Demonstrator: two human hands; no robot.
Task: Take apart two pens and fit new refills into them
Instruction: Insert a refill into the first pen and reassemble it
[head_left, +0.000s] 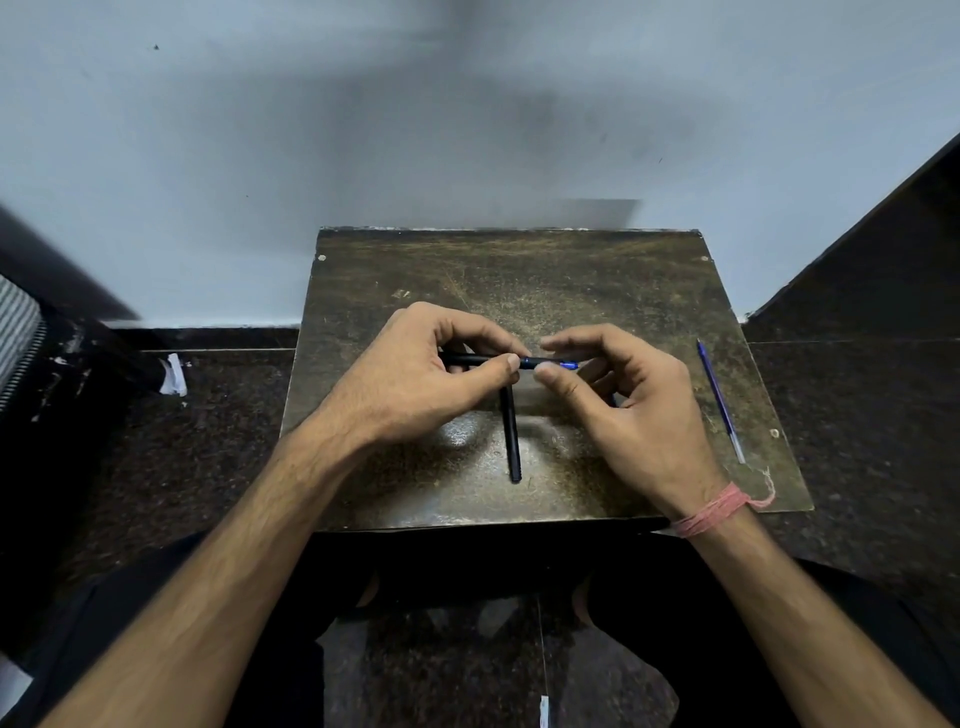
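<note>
A small worn table (545, 270), dark brown with scratched, scuffed patches, is standing against a pale blue-grey wall (260, 156) on a dark speckled stone floor (208, 415). The person is sitting at its near edge, bare forearms reaching in from below.

Both hands are meeting above the middle of the table. The left hand (415, 379) is pinching a slim black pen (483, 358) between thumb and curled fingers, holding it level and crosswise. The right hand (623, 395) is closing thumb and forefinger on the pen's right end, where a blue tip section (550, 363) is showing between the two grips; its other fingers are loosely curled. A pink thread band (711, 512) is wrapping the right wrist.

A second black pen (510, 431), thin and matte, is lying flat on the table just below the hands, pointing toward the person. A narrow refill (719, 400) with a blue shaft and clear end is lying well apart near the table's right edge.
</note>
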